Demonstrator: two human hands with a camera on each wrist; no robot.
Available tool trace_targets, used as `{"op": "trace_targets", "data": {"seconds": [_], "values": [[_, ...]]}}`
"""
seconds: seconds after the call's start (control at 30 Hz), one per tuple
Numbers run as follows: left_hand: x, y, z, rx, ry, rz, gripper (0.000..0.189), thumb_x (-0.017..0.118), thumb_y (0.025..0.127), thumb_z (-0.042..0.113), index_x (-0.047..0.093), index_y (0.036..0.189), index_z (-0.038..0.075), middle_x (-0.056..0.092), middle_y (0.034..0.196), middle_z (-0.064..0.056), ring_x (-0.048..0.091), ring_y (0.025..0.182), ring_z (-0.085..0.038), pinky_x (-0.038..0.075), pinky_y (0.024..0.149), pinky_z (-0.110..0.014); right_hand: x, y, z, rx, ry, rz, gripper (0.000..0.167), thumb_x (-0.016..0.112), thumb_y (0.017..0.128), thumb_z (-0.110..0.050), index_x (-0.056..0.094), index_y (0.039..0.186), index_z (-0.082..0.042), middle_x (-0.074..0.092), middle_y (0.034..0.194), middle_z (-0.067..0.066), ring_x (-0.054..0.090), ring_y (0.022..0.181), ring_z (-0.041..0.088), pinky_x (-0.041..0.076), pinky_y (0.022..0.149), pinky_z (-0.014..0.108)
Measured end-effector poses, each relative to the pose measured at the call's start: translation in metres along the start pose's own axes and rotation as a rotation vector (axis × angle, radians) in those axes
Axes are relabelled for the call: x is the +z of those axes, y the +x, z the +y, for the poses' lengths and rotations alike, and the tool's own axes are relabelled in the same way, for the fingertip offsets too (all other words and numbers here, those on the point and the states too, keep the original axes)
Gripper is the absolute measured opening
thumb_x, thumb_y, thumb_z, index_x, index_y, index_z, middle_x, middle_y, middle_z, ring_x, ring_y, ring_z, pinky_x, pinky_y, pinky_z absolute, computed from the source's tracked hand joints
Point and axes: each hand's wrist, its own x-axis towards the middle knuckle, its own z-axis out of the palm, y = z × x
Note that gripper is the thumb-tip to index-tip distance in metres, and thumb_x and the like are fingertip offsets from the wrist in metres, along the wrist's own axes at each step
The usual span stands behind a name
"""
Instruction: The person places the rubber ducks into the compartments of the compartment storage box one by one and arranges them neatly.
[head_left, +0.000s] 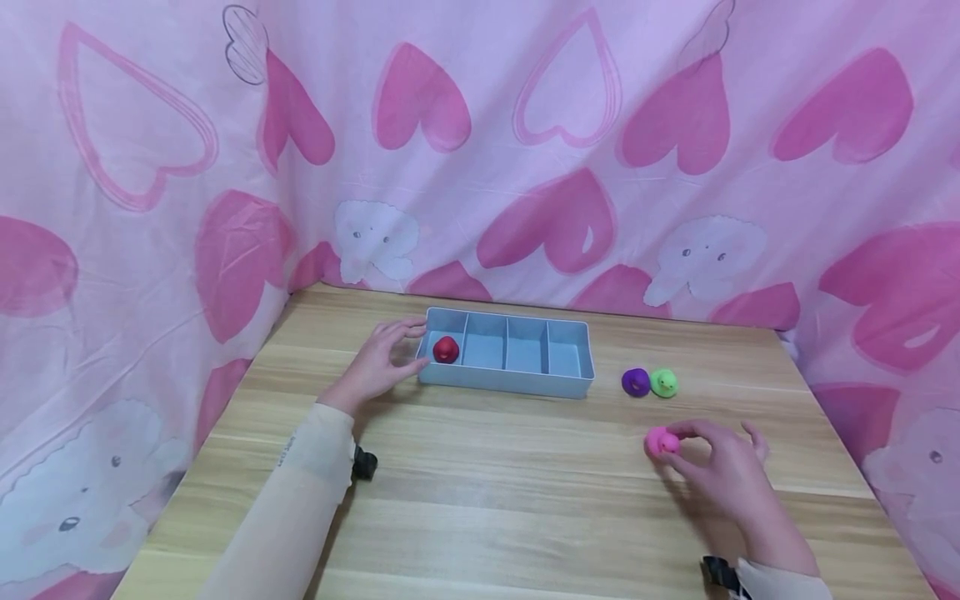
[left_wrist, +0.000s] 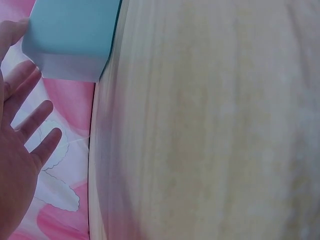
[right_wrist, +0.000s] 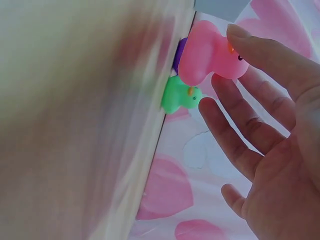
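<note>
My right hand [head_left: 720,467] pinches a pink rubber duck [head_left: 662,442] by its head, between thumb and fingertips. In the right wrist view the pink duck [right_wrist: 207,55] has an orange beak, and the little finger stands away from it. My left hand [head_left: 378,362] rests at the left end of a grey-blue divided box [head_left: 502,381], thumb at the front corner and fingers toward the back corner, loosely straight. A red duck [head_left: 446,350] sits in the box's leftmost compartment. Beyond my right hand, a purple duck [head_left: 635,382] and a green duck [head_left: 664,383] stand side by side.
The wooden table [head_left: 480,500] runs back to a pink curtain [head_left: 480,183] with hearts, which also hangs along both sides. Black straps with small devices sit at both wrists. The two standing ducks are to the right of the box.
</note>
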Motion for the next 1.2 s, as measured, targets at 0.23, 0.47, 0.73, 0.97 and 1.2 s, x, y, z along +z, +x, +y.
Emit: {"op": "trace_targets", "data": {"seconds": [0.23, 0.47, 0.73, 0.97, 1.2], "values": [[0.002, 0.0, -0.002, -0.012, 0.0, -0.007, 0.058, 0.077, 0.094, 0.035, 0.06, 0.144, 0.01, 0.047, 0.16, -0.002, 0.037, 0.147, -0.029, 0.036, 0.12, -0.061, 0.0, 0.011, -0.008, -0.057, 0.009, 0.039, 0.036, 0.092, 0.075, -0.018, 0.076, 0.106, -0.012, 0.079, 0.101, 0.01, 0.068, 0.099, 0.04, 0.005, 0.117, 0.075], [0.002, 0.001, -0.003, -0.022, 0.004, -0.012, 0.059, 0.077, 0.093, 0.035, 0.059, 0.144, 0.012, 0.047, 0.16, 0.0, 0.036, 0.148, -0.027, 0.036, 0.119, -0.062, 0.0, 0.023, -0.017, -0.075, 0.001, 0.058, 0.038, 0.092, 0.074, -0.013, 0.075, 0.108, -0.01, 0.078, 0.102, 0.012, 0.068, 0.101, 0.04, 0.007, 0.117, 0.074], [0.001, 0.001, -0.002, -0.019, 0.005, -0.011, 0.061, 0.077, 0.093, 0.037, 0.059, 0.145, 0.011, 0.047, 0.16, -0.003, 0.037, 0.147, -0.029, 0.036, 0.118, -0.064, 0.0, 0.036, -0.031, -0.064, 0.005, 0.032, 0.039, 0.092, 0.076, -0.013, 0.073, 0.11, -0.008, 0.077, 0.104, 0.014, 0.068, 0.106, 0.041, 0.007, 0.118, 0.074], [0.0, 0.001, -0.002, -0.012, 0.001, -0.007, 0.061, 0.077, 0.093, 0.037, 0.059, 0.144, 0.011, 0.047, 0.16, -0.005, 0.037, 0.147, -0.029, 0.035, 0.119, -0.063, -0.002, 0.046, -0.044, -0.074, 0.006, 0.039, 0.039, 0.091, 0.076, -0.011, 0.072, 0.11, -0.008, 0.076, 0.106, 0.015, 0.067, 0.109, 0.041, 0.007, 0.119, 0.073], [0.001, 0.001, -0.004, -0.009, -0.004, -0.003, 0.06, 0.077, 0.093, 0.037, 0.059, 0.144, 0.011, 0.047, 0.16, -0.003, 0.037, 0.147, -0.029, 0.034, 0.12, -0.062, 0.006, 0.062, -0.058, -0.135, 0.026, 0.067, 0.035, 0.092, 0.077, -0.016, 0.074, 0.108, -0.012, 0.077, 0.098, 0.008, 0.068, 0.094, 0.03, 0.013, 0.116, 0.071]]}}
